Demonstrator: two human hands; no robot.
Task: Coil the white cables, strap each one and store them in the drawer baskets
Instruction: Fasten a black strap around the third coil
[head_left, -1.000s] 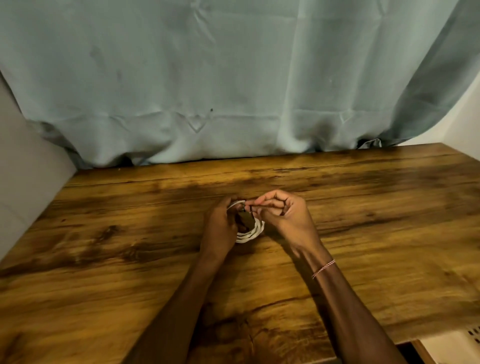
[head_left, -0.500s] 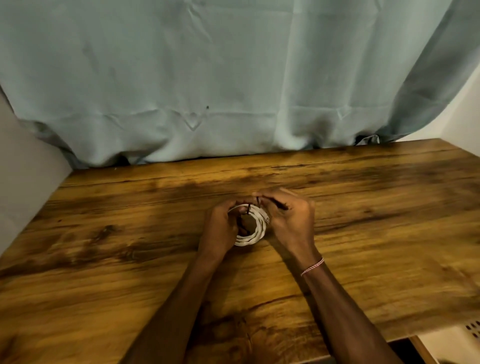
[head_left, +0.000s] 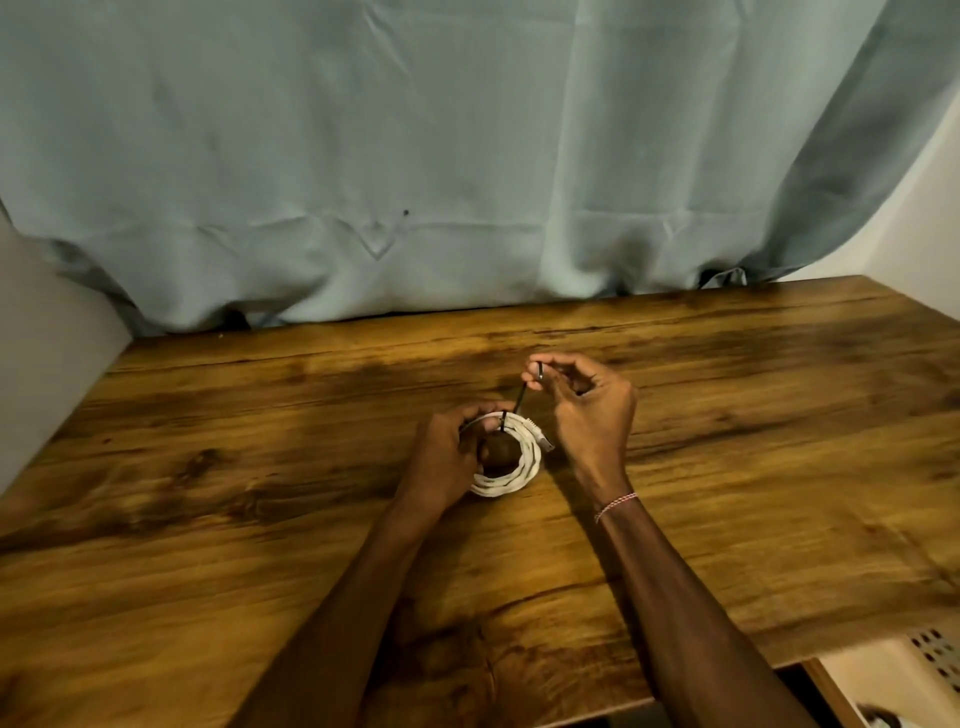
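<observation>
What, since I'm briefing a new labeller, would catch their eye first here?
The white cable coil lies at mid-table, held by the left hand. From it a thin black strap runs up to the right hand, which pinches its end. Behind the wooden table hangs a grey-green curtain.

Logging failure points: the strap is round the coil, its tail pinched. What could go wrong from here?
The right hand pinches only the tip of the black strap; it could slip free before the loop tightens.
The left hand grips just the left side of the white cable coil, so a hard pull may tip it or spill loops.
The plug end juts out beside the strap and may stay loose.
</observation>
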